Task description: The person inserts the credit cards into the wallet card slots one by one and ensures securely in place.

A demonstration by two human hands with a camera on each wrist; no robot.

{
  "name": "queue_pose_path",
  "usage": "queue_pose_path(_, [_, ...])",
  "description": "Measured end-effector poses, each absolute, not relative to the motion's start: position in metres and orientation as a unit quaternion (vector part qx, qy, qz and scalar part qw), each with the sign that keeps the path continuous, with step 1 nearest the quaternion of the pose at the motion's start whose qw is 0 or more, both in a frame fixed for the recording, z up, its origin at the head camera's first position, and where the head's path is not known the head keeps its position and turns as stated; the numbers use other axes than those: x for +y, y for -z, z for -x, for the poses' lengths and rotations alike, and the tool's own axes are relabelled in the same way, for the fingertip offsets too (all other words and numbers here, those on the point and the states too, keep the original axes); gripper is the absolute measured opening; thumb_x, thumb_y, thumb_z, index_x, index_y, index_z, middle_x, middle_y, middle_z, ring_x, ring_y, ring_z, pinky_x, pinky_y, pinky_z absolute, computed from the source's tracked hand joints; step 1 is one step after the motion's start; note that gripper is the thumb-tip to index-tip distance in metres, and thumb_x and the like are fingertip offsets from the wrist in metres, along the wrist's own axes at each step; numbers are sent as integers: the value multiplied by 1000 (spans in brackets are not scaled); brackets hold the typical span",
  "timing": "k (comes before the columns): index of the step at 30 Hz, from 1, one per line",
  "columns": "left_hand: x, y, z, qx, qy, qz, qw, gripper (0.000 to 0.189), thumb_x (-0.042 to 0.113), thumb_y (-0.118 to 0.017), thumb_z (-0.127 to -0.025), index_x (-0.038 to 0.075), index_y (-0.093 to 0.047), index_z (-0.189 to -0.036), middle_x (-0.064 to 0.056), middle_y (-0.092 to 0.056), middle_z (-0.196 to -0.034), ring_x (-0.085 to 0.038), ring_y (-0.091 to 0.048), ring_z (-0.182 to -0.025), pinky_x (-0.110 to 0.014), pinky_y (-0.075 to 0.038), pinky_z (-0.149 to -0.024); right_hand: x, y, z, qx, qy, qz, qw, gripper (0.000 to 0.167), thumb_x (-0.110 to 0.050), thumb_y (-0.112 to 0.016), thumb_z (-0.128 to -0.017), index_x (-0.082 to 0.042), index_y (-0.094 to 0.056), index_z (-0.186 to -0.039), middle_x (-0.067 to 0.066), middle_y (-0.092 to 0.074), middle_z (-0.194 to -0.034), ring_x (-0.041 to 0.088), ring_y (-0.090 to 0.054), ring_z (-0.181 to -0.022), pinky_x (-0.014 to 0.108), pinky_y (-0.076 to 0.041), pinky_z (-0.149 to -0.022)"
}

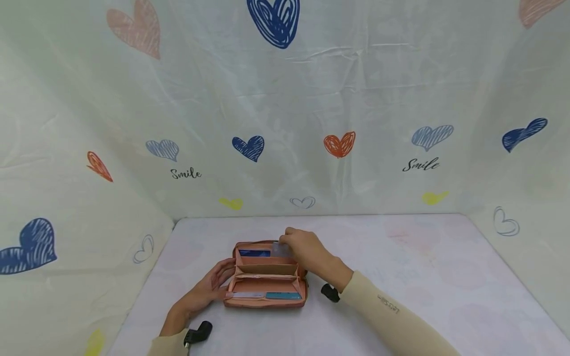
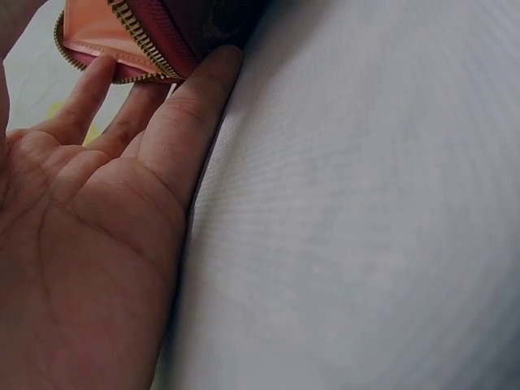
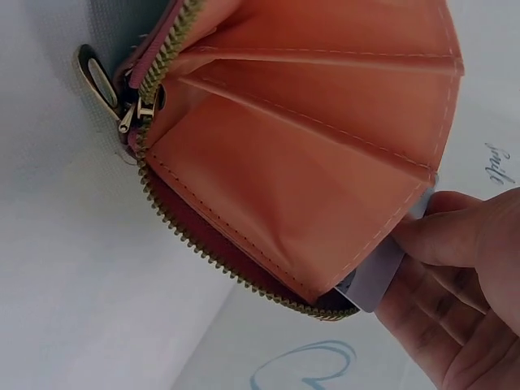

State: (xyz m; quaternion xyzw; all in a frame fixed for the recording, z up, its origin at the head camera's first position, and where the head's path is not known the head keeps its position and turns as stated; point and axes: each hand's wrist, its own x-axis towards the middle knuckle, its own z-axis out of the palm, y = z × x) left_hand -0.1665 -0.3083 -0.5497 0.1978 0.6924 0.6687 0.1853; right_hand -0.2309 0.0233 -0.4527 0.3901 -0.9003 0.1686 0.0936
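A salmon-pink zip wallet [image 1: 266, 285] lies unzipped on the table, its accordion compartments spread. My left hand [image 1: 213, 284] holds the wallet's left end, thumb at the near corner and fingers along the side. In the left wrist view, the fingers of that hand [image 2: 106, 187] reach to the brass-zipped edge. At the far right corner my right hand [image 1: 311, 251] pinches a greyish card [image 3: 380, 272], partly inside the far pocket. A dark blue card [image 1: 255, 253] sits beside it. The near pocket holds a whitish card [image 1: 247, 295] and a light blue card [image 1: 283, 295].
A white table [image 1: 401, 291] surrounds the wallet. Behind it hangs a pale curtain [image 1: 285, 109] printed with hearts and "Smile". The wallet's zip pull [image 3: 99, 81] hangs at its right end. Black wrist cameras sit near both sleeves.
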Motion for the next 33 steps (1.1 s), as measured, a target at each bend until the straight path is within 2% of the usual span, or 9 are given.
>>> queue_pose_path(5, [-307,549,169,698,-666,-193,180,88,-4,-69,-95,-9,-12,-163,-8,-35,-163,9,-45,-138,-15,-41,-109,25,451,232,-895,-157,-405,102,25,9,-74,-92,-8,-79,-109,4,-68,-97,18,-72,-85,29,-59,-70])
queue_pose_path(7, [-306,548,170,699,-665,-193,178,88,-5,-69,-95,-8,-13,-163,-11,-33,-164,9,-45,-138,-15,-40,-110,25,450,233,-893,-151,-412,101,25,9,-74,-92,-8,-79,-110,4,-68,-97,18,-72,-86,28,-60,-71])
queue_pose_path(20, [-308,548,170,705,-661,-182,178,88,-2,-71,-96,-7,-14,-163,-13,-32,-166,9,-45,-137,-15,-41,-109,27,450,238,-883,-144,-441,78,28,10,-74,-92,-8,-80,-114,3,-71,-98,17,-73,-92,29,-61,-81])
queue_pose_path(27, [-308,549,169,702,-664,-185,179,88,-2,-70,-96,-7,-13,-163,-7,-34,-163,10,-45,-137,-15,-40,-109,26,458,241,-883,-148,-443,55,30,8,-72,-95,-8,-80,-118,4,-76,-106,17,-74,-100,30,-60,-88])
queue_pose_path(33, [-307,551,168,703,-662,-187,180,88,-3,-70,-96,-9,-13,-163,-16,-31,-165,11,-45,-137,-15,-41,-109,26,465,241,-884,-152,-437,70,20,3,-70,-99,-9,-77,-114,3,-77,-108,17,-74,-101,31,-60,-89])
